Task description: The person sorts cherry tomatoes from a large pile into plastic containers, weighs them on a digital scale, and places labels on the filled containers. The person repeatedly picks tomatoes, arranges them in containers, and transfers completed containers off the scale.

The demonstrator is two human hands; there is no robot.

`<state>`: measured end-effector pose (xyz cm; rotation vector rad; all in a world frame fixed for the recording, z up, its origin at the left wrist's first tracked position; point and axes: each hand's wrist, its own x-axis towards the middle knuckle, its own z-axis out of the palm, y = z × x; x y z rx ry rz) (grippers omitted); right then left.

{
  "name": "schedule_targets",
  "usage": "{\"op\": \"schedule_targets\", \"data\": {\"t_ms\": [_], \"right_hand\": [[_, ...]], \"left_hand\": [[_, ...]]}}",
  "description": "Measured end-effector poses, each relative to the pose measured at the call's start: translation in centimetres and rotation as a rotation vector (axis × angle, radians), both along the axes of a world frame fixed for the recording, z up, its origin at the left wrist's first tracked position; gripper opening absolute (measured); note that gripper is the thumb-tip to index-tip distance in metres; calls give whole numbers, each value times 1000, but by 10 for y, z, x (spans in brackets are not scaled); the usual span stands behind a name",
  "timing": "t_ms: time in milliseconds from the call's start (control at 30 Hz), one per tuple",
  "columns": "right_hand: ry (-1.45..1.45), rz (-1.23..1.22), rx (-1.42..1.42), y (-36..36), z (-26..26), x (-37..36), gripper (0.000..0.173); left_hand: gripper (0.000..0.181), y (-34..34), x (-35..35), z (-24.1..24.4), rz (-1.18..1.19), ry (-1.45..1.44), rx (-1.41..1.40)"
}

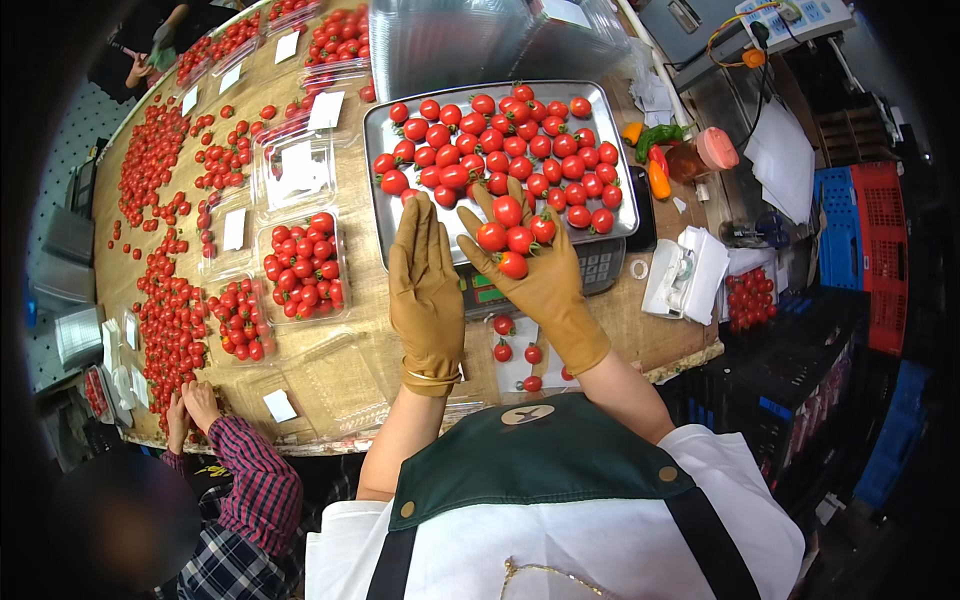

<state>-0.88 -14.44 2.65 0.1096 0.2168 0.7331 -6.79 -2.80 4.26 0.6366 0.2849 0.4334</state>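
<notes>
My left hand (427,300), in a tan glove, is held flat with straight fingers at the near edge of a metal tray (381,214). Nothing rests on its palm. Several cherry tomatoes (519,240) lie in my right hand (540,277), also gloved, with the palm turned up and the fingers spread under them. More cherry tomatoes (491,140) cover much of the tray. A digital scale (604,270) sits beneath the tray, its display partly hidden by my right hand. Several loose tomatoes (503,351) lie on white paper below my wrists.
Filled clear plastic boxes (343,289) and a long tomato heap (161,322) lie left. Stacked clear boxes (450,49) stand behind the tray. Peppers (658,176) and a pink-lidded jar (716,150) are at right. A co-worker's hands (196,409) touch the heap at lower left.
</notes>
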Motion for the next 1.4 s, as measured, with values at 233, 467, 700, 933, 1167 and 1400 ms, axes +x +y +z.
{"op": "schedule_targets", "data": {"t_ms": [233, 467, 700, 933, 1167, 1400], "right_hand": [[-1249, -114, -1181, -5, -8, -11, 60], [-899, -195, -1086, -74, 18, -19, 58], [-1120, 427, -1784, -139, -22, -80, 32], [-1246, 269, -1989, -116, -108, -120, 33], [-1595, 134, -1797, -109, -80, -114, 34], [-2342, 306, -1561, -113, -101, -136, 22]], "left_hand": [[52, -20, -19, -5, -228, 95, -424], [52, -19, -28, -30, -531, 18, -830], [53, -6, -76, -50, -588, 25, -952], [49, -3, -121, -58, -528, 430, -717], [49, -7, -141, -54, -478, 524, -718], [50, -11, -131, -55, -559, 501, -740]]}}
